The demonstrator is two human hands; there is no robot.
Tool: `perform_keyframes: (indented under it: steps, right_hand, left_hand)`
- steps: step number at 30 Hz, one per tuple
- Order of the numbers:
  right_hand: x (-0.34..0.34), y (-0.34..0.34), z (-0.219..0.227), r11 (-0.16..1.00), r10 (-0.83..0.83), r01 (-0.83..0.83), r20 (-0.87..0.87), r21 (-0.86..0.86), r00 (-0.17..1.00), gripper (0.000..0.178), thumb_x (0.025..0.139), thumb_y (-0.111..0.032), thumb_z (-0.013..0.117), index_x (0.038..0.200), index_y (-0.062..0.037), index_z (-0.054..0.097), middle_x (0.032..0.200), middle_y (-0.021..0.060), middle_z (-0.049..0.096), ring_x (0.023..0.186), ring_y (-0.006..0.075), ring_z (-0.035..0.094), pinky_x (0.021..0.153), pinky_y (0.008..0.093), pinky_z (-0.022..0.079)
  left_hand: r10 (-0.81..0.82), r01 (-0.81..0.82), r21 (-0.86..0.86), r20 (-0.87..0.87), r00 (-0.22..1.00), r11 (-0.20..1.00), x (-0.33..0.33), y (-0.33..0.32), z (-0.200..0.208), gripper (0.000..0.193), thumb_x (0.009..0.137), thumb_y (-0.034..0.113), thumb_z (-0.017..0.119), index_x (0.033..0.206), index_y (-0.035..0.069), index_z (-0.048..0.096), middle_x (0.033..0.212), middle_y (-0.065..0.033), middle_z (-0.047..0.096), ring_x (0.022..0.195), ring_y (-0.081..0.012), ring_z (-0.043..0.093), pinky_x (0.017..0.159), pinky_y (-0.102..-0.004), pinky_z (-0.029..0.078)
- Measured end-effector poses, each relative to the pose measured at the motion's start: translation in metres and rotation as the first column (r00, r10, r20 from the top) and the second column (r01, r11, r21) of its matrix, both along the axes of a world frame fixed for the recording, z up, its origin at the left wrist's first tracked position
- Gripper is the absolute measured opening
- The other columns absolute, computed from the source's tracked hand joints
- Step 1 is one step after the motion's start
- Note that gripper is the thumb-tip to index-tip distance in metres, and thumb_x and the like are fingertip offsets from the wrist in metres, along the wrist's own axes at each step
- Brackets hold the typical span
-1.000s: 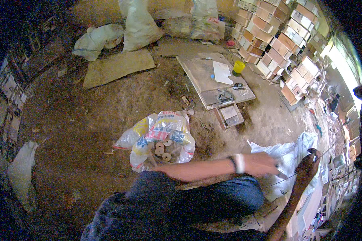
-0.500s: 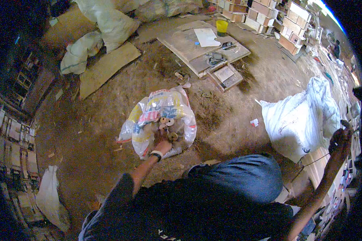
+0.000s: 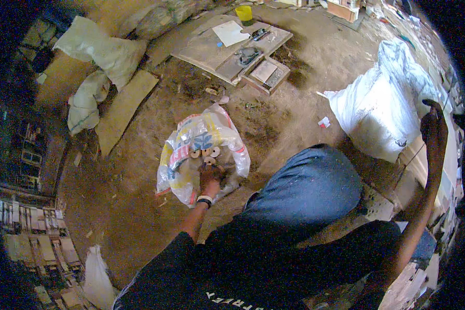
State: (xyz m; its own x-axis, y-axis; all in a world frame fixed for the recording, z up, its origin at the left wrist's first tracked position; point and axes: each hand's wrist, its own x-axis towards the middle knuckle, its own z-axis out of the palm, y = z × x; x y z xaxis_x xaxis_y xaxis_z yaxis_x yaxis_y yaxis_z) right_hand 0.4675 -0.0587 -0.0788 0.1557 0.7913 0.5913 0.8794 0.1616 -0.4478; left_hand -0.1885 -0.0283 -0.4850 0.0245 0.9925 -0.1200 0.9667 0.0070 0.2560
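Note:
Down in the mouth of a clear-and-white printed plastic sack [image 3: 206,124], my left hand [image 3: 210,177] reaches among several small pale round pieces [image 3: 212,151] with dark centre holes. Its fingers are hidden by the hand itself and the pieces, so its grip does not show. The sack's rim is rolled outward, and it sits on the dirt floor in front of me. My right hand [image 3: 435,124] is raised at the far right, beside a full white woven sack [image 3: 369,106]. The fingers there are stretched out and nothing shows in them.
Beyond the printed sack lies a low wooden board [image 3: 212,49] with a white sheet [image 3: 230,33], a yellow cup [image 3: 244,14] and a small wooden tray [image 3: 267,73]. White sacks [image 3: 113,57] and a flat board [image 3: 126,108] lie at the left. My bent knee [image 3: 315,181] is near the right side.
The view has shifted, so the scene sits differently. My left hand stays in the printed sack. My right hand appears higher beside the white sack, its fingers pointing up.

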Motion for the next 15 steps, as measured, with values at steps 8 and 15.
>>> perform_keyframes:
  steps: [8, 15]
  right_hand:
    - [-0.011, 0.009, -0.015, 0.989, -0.020, -0.007, -0.183, -0.149, 0.983, 0.028, 0.105, -0.026, 0.041, 0.124, -0.0152, 0.059, 0.064, -0.0047, 0.044, 0.057, 0.0057, 0.040, 0.049, 0.0239, 0.032]
    - [-0.017, 0.012, -0.020, 0.978, -0.031, 0.000, -0.146, -0.206, 0.989, 0.028, 0.104, -0.025, 0.040, 0.120, -0.0124, 0.059, 0.061, -0.0012, 0.043, 0.056, 0.0099, 0.041, 0.052, 0.0282, 0.034]
  left_hand:
    - [-0.192, 0.218, 0.064, -0.284, 0.939, 0.974, -0.058, -0.010, -0.042, 0.046, 0.085, 0.016, 0.056, 0.127, 0.000, 0.053, 0.123, -0.0287, 0.056, 0.113, -0.0445, 0.052, 0.097, -0.0494, 0.043]
    - [0.102, -0.122, -0.074, -0.232, 0.967, 0.990, 0.000, 0.011, -0.004, 0.058, 0.088, 0.026, 0.057, 0.135, -0.005, 0.045, 0.133, -0.0284, 0.048, 0.125, -0.0488, 0.042, 0.105, -0.0532, 0.037]
